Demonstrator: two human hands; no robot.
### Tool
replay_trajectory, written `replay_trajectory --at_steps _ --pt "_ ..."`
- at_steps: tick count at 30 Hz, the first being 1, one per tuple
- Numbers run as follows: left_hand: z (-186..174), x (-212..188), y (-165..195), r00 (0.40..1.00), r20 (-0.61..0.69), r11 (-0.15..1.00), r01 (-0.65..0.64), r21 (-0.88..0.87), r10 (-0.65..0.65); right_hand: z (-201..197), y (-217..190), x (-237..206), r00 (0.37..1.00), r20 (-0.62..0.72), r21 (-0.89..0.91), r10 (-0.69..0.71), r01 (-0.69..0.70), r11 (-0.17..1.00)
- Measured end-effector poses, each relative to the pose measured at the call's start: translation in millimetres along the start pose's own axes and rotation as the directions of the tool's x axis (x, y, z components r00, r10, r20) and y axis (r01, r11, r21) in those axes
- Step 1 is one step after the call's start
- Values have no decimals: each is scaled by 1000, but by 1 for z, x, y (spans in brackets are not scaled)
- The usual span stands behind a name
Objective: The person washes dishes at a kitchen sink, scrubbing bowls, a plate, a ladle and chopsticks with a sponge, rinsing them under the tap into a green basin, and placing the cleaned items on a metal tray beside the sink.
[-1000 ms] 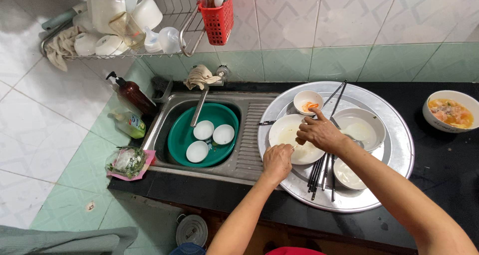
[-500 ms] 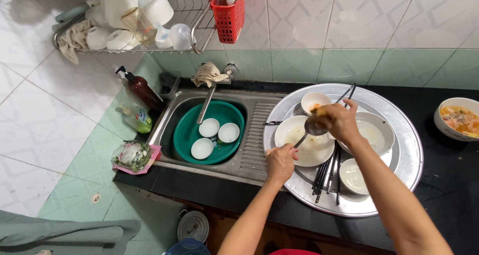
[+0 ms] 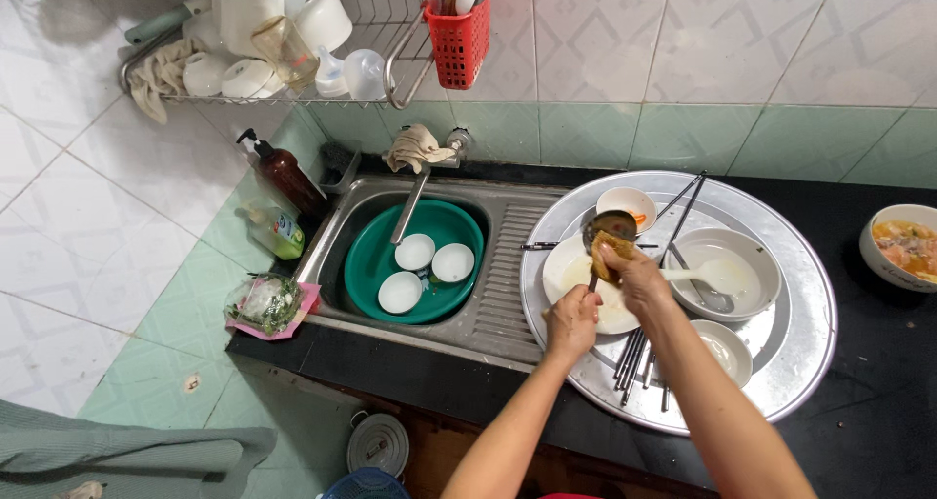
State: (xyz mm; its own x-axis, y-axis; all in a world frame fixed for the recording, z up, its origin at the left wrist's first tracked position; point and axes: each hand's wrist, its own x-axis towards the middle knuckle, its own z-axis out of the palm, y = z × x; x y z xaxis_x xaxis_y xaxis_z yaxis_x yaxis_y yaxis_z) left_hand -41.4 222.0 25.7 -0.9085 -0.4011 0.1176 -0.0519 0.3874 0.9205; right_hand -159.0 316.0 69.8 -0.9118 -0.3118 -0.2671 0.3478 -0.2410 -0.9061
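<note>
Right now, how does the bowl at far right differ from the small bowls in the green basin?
The far-right bowl sits on the black counter and holds orange food. The three small bowls lie in the green basin in the sink, no food visible. All are white and round.

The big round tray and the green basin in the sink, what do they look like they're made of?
Round tray: likely stainless steel or aluminium, silvery grey with a dull sheen and rolled rim. Green basin: probably plastic, uniform teal, smooth, softly glossy.
</note>
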Motion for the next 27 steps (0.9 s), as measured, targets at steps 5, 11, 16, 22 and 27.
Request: replay_trajectory --at_steps 5,11,16,22,27 --pt "-41 -1 -3 924 26 842 -358 403 381 -24 -27 -3 855 98 -826 -510 355 437" --pt "-62 5 13 811 102 562 -483 671 576 -13 -39 -27 336 891 -445 -304 513 -735" --pt "-67 2 16 790 90 561 -505 656 606 -13 -47 -18 302 948 -287 -104 661 -693" --pt "-59 -1 11 921 -82 882 -334 333 380 -14 -51 -1 436 629 -747 -644 570 -343" --pt "-19 -3 16 999 -43 991 26 -130 -32 14 -21 8 553 9 -724 -833 578 376"
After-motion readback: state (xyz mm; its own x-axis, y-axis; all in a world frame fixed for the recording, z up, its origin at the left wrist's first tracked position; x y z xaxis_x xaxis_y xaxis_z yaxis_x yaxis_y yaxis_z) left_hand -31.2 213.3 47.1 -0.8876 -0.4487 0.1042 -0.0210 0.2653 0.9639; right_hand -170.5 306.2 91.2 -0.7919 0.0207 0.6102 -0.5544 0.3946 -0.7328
